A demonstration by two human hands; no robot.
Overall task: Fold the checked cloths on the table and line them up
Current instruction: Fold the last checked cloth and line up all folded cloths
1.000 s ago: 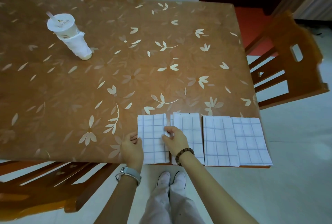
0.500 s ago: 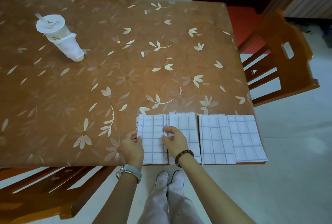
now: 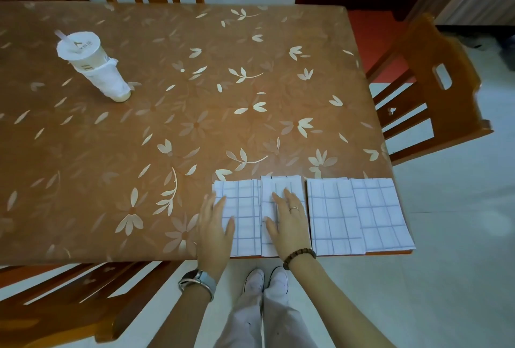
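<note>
At the near right edge of the brown flower-patterned table (image 3: pixel 195 91): four folded white blue-checked cloths (image 3: pixel 333 216) in a row. Left hand (image 3: pixel 216 226) flat on the leftmost cloth (image 3: pixel 246 208), right hand (image 3: pixel 288 222) on the second cloth (image 3: pixel 292 184); fingers straight, slightly spread, pinching nothing. Likely light, limp, slippery: nudge with flat palms, or pinch folded edges.

the table (image 3: pixel 172 113) has a smooth, glossy brown cover printed with pale leaves. the checked cloths (image 3: pixel 334 216) along the lower edge are thin, matt white fabric. the chair (image 3: pixel 434 108) at right is varnished wood, softly shiny. the cup (image 3: pixel 80 49) at upper left looks like paper under crinkled white wrapping.
</note>
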